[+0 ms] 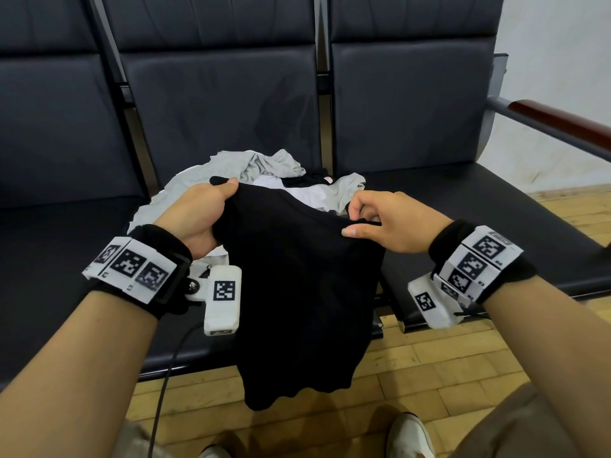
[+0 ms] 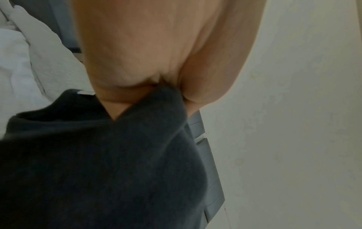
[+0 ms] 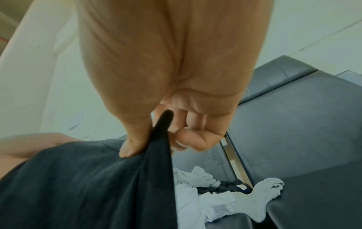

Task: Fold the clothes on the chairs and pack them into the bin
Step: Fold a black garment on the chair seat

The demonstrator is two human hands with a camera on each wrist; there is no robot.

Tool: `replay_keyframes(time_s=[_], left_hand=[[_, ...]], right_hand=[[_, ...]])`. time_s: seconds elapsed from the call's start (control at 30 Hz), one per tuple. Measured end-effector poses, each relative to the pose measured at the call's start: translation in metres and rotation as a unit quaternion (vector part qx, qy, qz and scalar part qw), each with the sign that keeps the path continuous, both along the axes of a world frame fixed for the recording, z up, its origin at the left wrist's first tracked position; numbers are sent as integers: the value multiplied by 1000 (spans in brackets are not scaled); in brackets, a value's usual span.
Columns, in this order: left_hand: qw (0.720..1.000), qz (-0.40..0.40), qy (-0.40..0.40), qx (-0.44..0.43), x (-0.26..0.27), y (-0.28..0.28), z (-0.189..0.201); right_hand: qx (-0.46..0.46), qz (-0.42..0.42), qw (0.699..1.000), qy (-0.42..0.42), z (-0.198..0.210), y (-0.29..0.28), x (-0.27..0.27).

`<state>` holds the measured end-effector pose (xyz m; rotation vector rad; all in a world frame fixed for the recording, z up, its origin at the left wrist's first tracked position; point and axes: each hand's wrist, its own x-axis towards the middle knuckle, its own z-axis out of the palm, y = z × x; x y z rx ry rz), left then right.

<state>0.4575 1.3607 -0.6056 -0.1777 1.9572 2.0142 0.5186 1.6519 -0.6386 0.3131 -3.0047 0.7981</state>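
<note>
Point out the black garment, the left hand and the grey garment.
black garment [image 1: 297,292]: head view, middle of hanging cloth.
left hand [image 1: 195,216]: head view, back of hand.
grey garment [image 1: 264,165]: head view, crumpled top.

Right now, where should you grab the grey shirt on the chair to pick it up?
Probably the bunched ridge at the back of the grey shirt, pinched from above. It stands crumpled and raised, while its lower part lies under the black garment and beside white clothes. Both the left hand and right hand hold the black garment, so one must let go first.
</note>
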Motion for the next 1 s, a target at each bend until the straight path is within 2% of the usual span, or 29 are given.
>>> replay_keyframes(time_s=[0.13,0.3,0.43,0.6,0.7,0.77,0.83,0.87,0.93,1.0], left_hand=[[1000,-11,18,22,-2,-1,0],[997,-15,47,63,-6,-4,-3],[996,-21,54,61,-7,-2,-5],[998,-19,52,37,-10,-3,-9],[999,-10,46,25,-13,-4,-15],[999,-2,42,9,-15,-5,-20],[999,-1,39,-2,-16,-5,-23],[999,-1,36,-4,-16,-5,-24],[999,-5,33,-2,-16,-4,-25],[999,-12,34,2,-16,-2,-25]], right_hand=[[-11,6,1000,2,2,0,1],[-24,39,995,-86,-5,4,1],[-8,24,996,-84,-8,4,2],[-57,-24,994,-85,-1,8,1],[-143,-41,983,-110,-3,6,2],[-232,-45,957,-166,-3,5,2],[-319,-37,908,-271,-3,2,4],[-332,-25,890,-312,-4,-2,6],[-357,-16,868,-346,-7,-11,9],[-434,-35,831,-346,-8,-20,9]])
